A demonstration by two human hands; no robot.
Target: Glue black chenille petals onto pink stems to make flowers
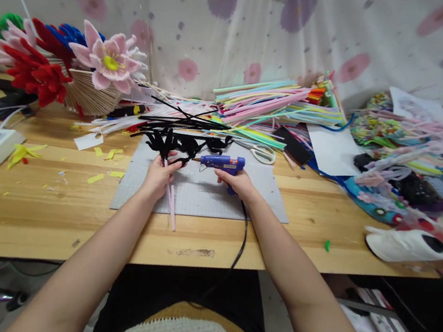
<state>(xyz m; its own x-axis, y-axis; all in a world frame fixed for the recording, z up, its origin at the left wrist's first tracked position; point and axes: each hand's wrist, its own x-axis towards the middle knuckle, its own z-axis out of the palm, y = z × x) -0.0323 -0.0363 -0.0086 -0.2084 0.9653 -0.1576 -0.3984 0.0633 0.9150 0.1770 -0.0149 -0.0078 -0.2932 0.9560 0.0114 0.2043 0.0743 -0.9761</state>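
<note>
My left hand (160, 175) is closed around a black pipe-cleaner flower (161, 143) and its pale pink stems (172, 206), which hang down toward the table's front. Gripped in my right hand (235, 183) is a blue hot glue gun (222, 161), its nozzle pointing left at the black fuzzy petals. Whether the tip touches them I cannot tell. More black petal pieces (218, 144) lie just behind. Both hands are over a grey cutting mat (208, 200). A black cord (244, 240) runs from the gun over the table's front edge.
Behind the mat lie black pipe cleaners (186, 121), pastel pipe cleaners (263, 103) and white-handled scissors (263, 154). Finished flowers (108, 59) stand at back left, near yellow scraps (27, 154). At right are white paper (334, 151), a white glue gun-like object (404, 245) and heaped craft materials (422, 145).
</note>
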